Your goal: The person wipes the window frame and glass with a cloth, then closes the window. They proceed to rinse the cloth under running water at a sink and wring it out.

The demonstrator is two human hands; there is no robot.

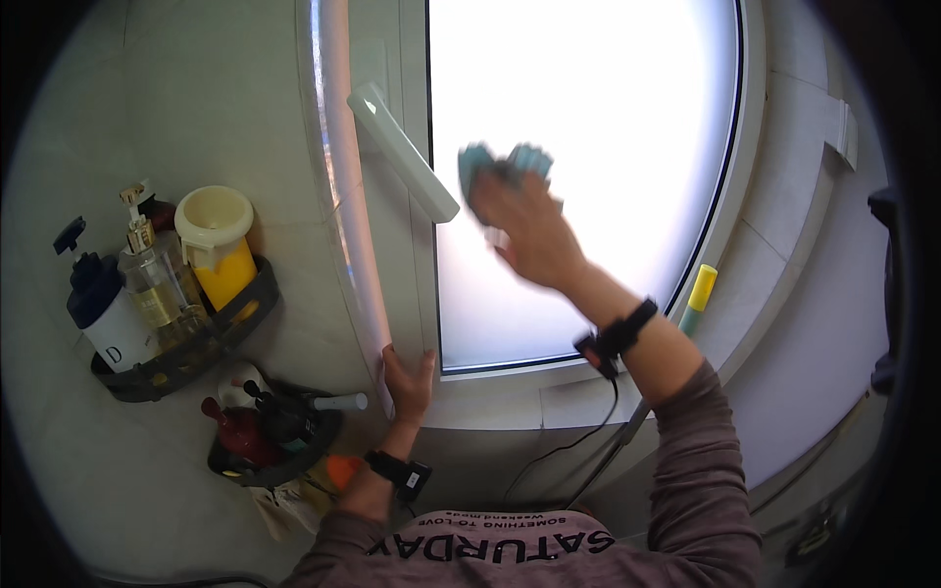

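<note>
Blurred by motion, my right hand presses a teal cloth against the bright frosted window pane. The cloth bunches out past my fingers on both sides. My left hand grips the lower left edge of the pale window frame, its thumb on the face and its fingers by the outer edge. A white window handle slants down to the right, left of the cloth. Both wrists wear black straps with small devices.
A dark upper corner shelf holds pump bottles and a yellow cup with a cream rim. More bottles stand on a lower shelf. A yellow-tipped pole leans at the right of the window. A thin black cable hangs below my right wrist.
</note>
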